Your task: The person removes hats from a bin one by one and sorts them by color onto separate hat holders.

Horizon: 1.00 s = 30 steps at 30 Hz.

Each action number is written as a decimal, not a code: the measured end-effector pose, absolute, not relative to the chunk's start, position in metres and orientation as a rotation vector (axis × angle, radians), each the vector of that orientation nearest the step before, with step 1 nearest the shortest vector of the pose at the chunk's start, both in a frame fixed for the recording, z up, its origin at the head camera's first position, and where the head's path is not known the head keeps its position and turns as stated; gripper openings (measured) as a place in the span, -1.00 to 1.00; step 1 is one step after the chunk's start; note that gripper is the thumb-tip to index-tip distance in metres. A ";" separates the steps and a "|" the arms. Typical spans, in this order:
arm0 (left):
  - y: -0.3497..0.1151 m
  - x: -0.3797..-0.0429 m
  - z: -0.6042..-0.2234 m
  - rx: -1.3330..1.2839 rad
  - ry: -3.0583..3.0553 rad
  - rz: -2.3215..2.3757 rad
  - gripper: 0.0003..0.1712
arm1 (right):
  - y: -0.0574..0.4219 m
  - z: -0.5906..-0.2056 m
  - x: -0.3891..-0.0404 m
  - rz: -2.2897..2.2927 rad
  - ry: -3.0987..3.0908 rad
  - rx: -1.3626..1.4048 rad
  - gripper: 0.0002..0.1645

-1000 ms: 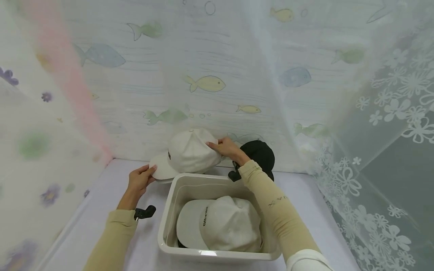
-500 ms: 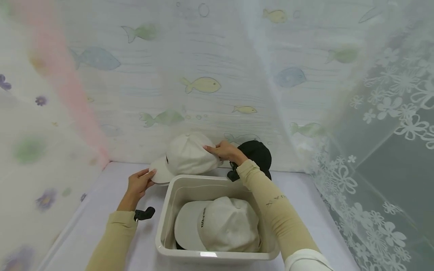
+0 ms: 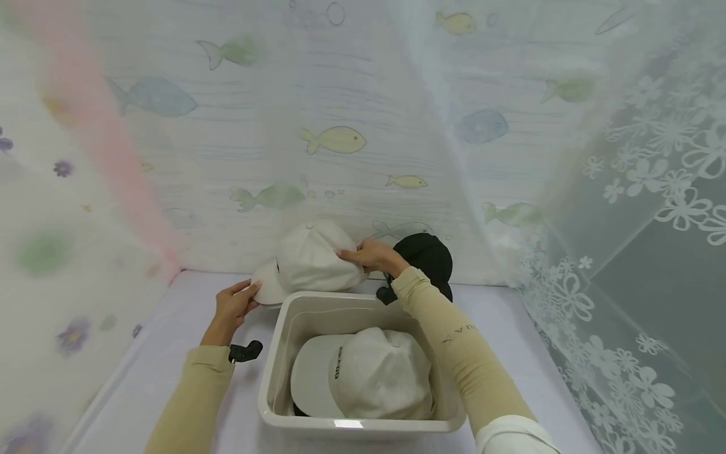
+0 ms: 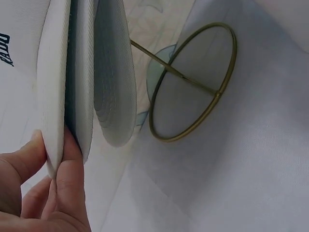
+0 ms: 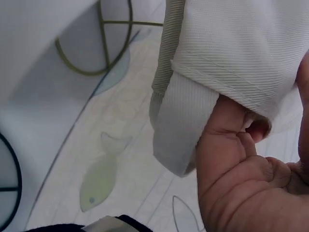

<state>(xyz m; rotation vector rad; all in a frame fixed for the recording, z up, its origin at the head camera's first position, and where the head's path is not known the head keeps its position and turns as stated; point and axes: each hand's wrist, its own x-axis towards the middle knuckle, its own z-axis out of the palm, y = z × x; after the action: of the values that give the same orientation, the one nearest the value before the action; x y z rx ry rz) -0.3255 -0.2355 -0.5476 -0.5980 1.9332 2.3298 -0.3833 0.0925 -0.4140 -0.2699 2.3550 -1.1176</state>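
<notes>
At the back of the table, both hands hold a white cap [image 3: 317, 258]. My left hand [image 3: 231, 309] pinches the tip of its brim [image 4: 52, 96] between thumb and fingers. More brims [image 4: 116, 77] lie behind that one in the left wrist view. My right hand [image 3: 374, 255] grips the cap's rear edge, with fingers tucked under the fabric beside the back strap [image 5: 186, 121] and the thumb outside. In front, a light plastic tub [image 3: 271, 372] holds another white cap [image 3: 386, 378] with dark lettering, its brim to the left. Something dark shows beneath that brim.
A black cap [image 3: 433, 265] stands at the back right, partly behind the right wrist. The left wrist view shows a brass-coloured wire stand with a round base [image 4: 227, 82] near the brims. A fish-patterned curtain [image 3: 340, 94] closes the back.
The held cap sits slightly lower against the curtain than one second ago. Both hands keep their holds, and the head view has shifted a little.
</notes>
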 end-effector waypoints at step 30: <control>-0.239 -0.323 -0.544 -0.620 1.825 2.407 -0.19 | 0.088 -0.415 -0.380 -1.036 2.527 -0.384 -0.31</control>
<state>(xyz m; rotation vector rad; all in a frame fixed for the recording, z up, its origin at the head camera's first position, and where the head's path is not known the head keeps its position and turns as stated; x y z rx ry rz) -0.3227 -0.2394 -0.5442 -0.6199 1.8248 2.4069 -0.3800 0.0877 -0.4154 -0.3838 2.5271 -1.0360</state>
